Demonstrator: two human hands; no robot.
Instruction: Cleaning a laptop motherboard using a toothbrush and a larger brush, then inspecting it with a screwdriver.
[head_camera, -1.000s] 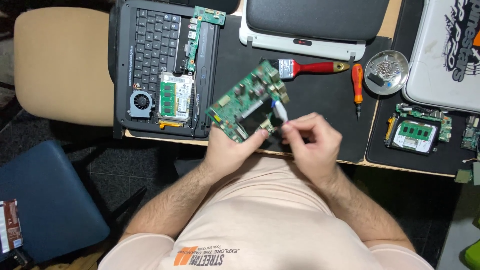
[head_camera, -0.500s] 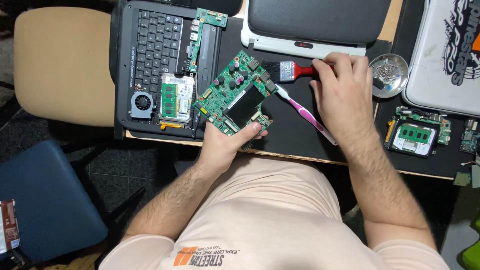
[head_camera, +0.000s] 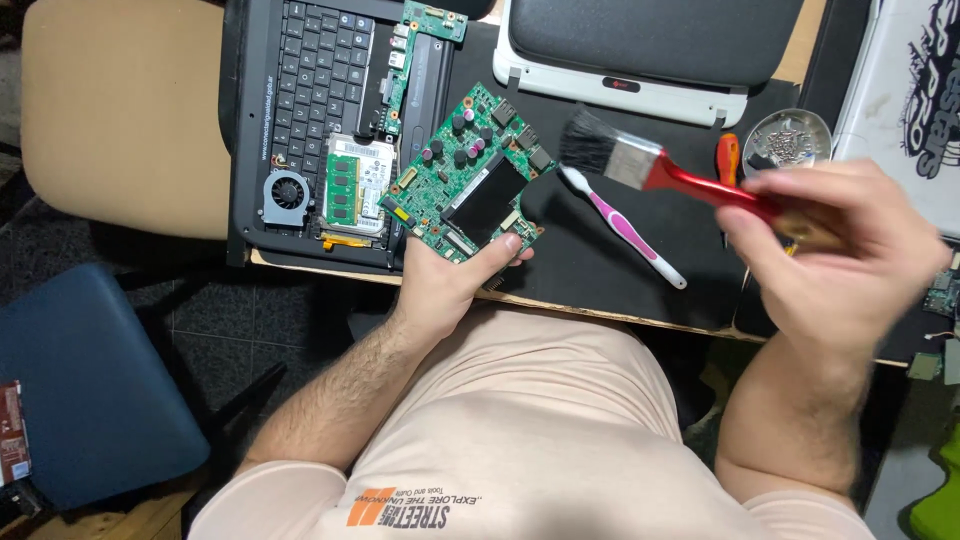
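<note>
Circuit board (head_camera: 468, 178), pinched at its lower edge by left hand (head_camera: 447, 283), could slip; right hand (head_camera: 840, 260) grips brush (head_camera: 655, 168), which could snag parts.

Wooden counter (head_camera: 640, 322), black mat (head_camera: 600, 255) over most of it. On mat: toothbrush (head_camera: 622, 228), pink/white, lying diagonal; orange screwdriver (head_camera: 728, 160) beside round metal dish (head_camera: 786, 139) w/ small parts. Far edge: white-rimmed black lid (head_camera: 640, 60). Left end: opened laptop base (head_camera: 320, 130), keyboard, fan, RAM showing, narrow green board on top. Right edge: partly seen small boards.
</note>
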